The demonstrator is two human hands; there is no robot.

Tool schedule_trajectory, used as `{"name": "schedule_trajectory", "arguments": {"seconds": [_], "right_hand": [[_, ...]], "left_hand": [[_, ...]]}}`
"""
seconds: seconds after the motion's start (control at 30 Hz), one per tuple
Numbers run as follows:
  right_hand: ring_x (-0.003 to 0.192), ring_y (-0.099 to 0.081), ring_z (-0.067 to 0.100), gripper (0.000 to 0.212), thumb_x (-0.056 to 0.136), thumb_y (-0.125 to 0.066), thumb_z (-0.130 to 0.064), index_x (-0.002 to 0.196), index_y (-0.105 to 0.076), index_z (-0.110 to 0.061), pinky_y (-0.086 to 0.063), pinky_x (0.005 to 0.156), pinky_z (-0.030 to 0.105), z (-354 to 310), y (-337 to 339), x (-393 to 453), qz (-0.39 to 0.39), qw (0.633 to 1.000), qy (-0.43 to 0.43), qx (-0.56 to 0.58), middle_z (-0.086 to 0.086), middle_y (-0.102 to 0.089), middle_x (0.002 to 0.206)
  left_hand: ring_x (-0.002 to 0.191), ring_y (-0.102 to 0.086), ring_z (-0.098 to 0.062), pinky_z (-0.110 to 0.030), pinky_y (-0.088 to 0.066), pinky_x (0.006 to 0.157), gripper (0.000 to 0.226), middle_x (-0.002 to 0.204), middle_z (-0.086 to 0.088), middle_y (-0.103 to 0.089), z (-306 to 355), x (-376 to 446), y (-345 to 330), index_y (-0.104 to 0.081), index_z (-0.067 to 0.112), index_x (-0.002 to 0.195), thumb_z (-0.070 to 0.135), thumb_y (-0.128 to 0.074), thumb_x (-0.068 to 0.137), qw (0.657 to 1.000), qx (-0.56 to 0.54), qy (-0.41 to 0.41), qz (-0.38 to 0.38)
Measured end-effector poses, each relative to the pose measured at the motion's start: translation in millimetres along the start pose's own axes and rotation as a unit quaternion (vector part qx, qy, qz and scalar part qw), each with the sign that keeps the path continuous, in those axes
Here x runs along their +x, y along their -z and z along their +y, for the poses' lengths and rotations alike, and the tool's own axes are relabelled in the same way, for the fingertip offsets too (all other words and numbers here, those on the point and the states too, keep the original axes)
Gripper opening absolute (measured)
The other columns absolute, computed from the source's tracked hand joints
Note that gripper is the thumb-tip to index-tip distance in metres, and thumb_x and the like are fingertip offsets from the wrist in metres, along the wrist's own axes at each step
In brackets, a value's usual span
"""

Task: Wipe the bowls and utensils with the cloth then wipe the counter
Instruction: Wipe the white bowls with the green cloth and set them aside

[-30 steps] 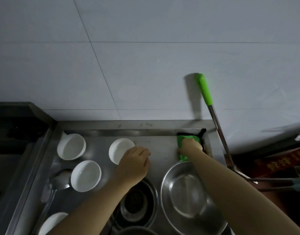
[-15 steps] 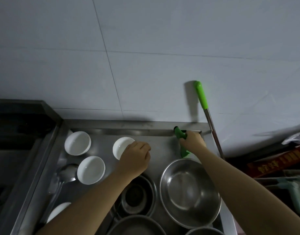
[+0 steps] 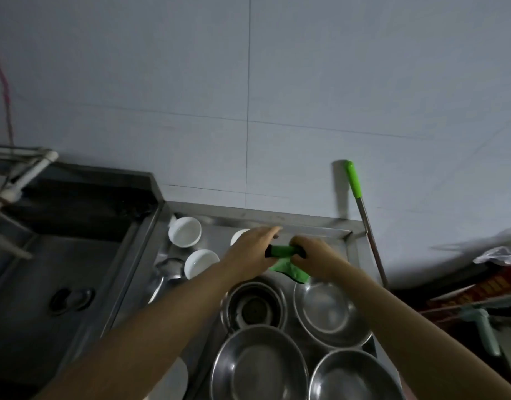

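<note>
Both hands hold the green cloth with black edging (image 3: 286,259) above the stainless steel tabletop (image 3: 216,232). The left hand (image 3: 250,249) grips the rolled end of the cloth at 9 o'clock, index finger extended; the right hand (image 3: 314,255) has its fingers clamped on the end at 3 o'clock. A loose corner of the cloth hangs below. Three white ceramic bowls (image 3: 185,231) sit at 9 o'clock of the hands beside a steel ladle (image 3: 164,272). Four round stainless steel bowls (image 3: 330,311) occupy the tabletop at 6 o'clock
</note>
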State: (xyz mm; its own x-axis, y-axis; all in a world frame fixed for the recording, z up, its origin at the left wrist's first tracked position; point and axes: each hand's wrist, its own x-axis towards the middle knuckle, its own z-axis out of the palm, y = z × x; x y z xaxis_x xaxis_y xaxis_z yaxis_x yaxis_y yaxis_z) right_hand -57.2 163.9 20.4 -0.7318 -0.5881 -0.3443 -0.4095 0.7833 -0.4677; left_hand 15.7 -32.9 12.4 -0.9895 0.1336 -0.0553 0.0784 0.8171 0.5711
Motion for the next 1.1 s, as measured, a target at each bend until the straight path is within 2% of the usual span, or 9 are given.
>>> {"name": "schedule_trajectory", "arguments": {"seconds": [0.1, 0.2, 0.3, 0.37, 0.5, 0.57, 0.7, 0.93, 1.1], "right_hand": [[0.076, -0.062, 0.016, 0.011, 0.092, -0.056, -0.024, 0.103, -0.055, -0.027, -0.051, 0.068, 0.03, -26.6, -8.0, -18.9, 0.005, 1.0, 0.005, 0.017, -0.004, -0.062, 0.086], [0.078, -0.062, 0.011, 0.021, 0.094, -0.06, -0.024, 0.113, -0.052, -0.026, -0.047, 0.063, 0.018, -45.6, -20.2, -34.0, 0.004, 0.998, -0.001, 0.067, -0.005, -0.062, 0.092], [0.09, -0.065, 0.006, 0.048, 0.088, -0.073, -0.027, 0.13, -0.048, -0.028, -0.05, 0.071, 0.014, -62.6, -36.6, -49.0, -0.014, 0.993, 0.012, 0.115, -0.007, -0.064, 0.106], [0.099, -0.065, 0.013, 0.053, 0.086, -0.076, -0.025, 0.133, -0.053, -0.021, -0.052, 0.082, 0.024, -69.8, -52.2, -53.6, -0.009, 0.994, 0.008, 0.107, -0.002, -0.066, 0.113], [0.075, -0.063, 0.008, 0.011, 0.088, -0.075, -0.011, 0.099, -0.075, -0.009, -0.055, 0.084, 0.039, -79.7, -75.9, -57.6, 0.035, 0.981, -0.032, 0.189, 0.004, -0.073, 0.087], [0.079, -0.068, 0.01, 0.012, 0.092, -0.068, -0.012, 0.101, -0.076, -0.01, -0.057, 0.084, 0.035, -85.8, -83.4, -59.1, 0.037, 0.963, -0.063, 0.26, 0.002, -0.074, 0.087], [0.096, -0.073, 0.028, 0.015, 0.09, -0.063, -0.035, 0.099, -0.07, -0.025, -0.057, 0.092, 0.053, -102.7, -103.0, -59.8, 0.02, 0.932, -0.09, 0.351, 0.009, -0.076, 0.098], [0.094, -0.069, 0.021, 0.015, 0.101, -0.055, -0.021, 0.107, -0.068, -0.024, -0.054, 0.095, 0.042, -118.2, -142.9, -60.5, 0.018, 0.921, -0.096, 0.378, 0.002, -0.074, 0.099], [0.088, -0.063, 0.009, 0.017, 0.104, -0.051, -0.02, 0.116, -0.063, -0.021, -0.046, 0.071, 0.021, -126.5, -153.4, -74.6, 0.022, 0.914, -0.096, 0.393, -0.004, -0.067, 0.095]], "left_hand": [[0.09, -0.062, -0.02, -0.025, -0.046, 0.071, 0.012, 0.094, 0.003, -0.065, -5.0, -32.4, 10.7, -0.059, 0.023, 0.103, 0.025, -0.062, 0.092, 0.995, -0.082, 0.055, -0.028], [0.077, -0.062, -0.022, -0.028, -0.044, 0.063, 0.01, 0.079, 0.0, -0.063, -13.9, -61.1, 16.9, -0.054, 0.024, 0.087, 0.023, -0.063, 0.091, 0.987, -0.135, 0.084, -0.001], [0.081, -0.065, -0.019, -0.035, -0.051, 0.072, 0.009, 0.087, 0.0, -0.068, -19.1, -85.3, 23.3, -0.059, 0.022, 0.098, 0.026, -0.064, 0.092, 0.982, -0.16, 0.099, 0.031], [0.094, -0.065, -0.016, -0.033, -0.051, 0.08, 0.022, 0.103, 0.0, -0.07, -24.3, -99.2, 27.5, -0.059, 0.021, 0.116, 0.029, -0.062, 0.096, 0.979, -0.165, 0.114, 0.047], [0.102, -0.063, -0.018, -0.035, -0.052, 0.088, 0.028, 0.109, 0.003, -0.066, -36.9, -125.7, 37.6, -0.055, 0.018, 0.122, 0.031, -0.061, 0.098, 0.972, -0.173, 0.149, 0.05], [0.104, -0.063, -0.02, -0.039, -0.053, 0.091, 0.035, 0.113, 0.002, -0.066, -43.6, -138.0, 40.3, -0.056, 0.015, 0.125, 0.033, -0.064, 0.095, 0.965, -0.169, 0.193, 0.062], [0.092, -0.07, -0.021, -0.046, -0.062, 0.077, 0.026, 0.1, -0.002, -0.072, -50.6, -159.5, 29.8, -0.062, 0.018, 0.112, 0.027, -0.07, 0.088, 0.933, -0.234, 0.26, 0.082], [0.089, -0.068, -0.021, -0.039, -0.057, 0.082, 0.027, 0.094, -0.003, -0.071, -36.7, -183.9, -2.5, -0.063, 0.011, 0.104, 0.027, -0.07, 0.084, 0.887, -0.267, 0.344, 0.151], [0.094, -0.069, -0.02, -0.041, -0.057, 0.087, 0.031, 0.1, -0.001, -0.072, -28.2, -197.5, -25.8, -0.062, 0.019, 0.112, 0.025, -0.064, 0.082, 0.87, -0.303, 0.352, 0.164]]}}
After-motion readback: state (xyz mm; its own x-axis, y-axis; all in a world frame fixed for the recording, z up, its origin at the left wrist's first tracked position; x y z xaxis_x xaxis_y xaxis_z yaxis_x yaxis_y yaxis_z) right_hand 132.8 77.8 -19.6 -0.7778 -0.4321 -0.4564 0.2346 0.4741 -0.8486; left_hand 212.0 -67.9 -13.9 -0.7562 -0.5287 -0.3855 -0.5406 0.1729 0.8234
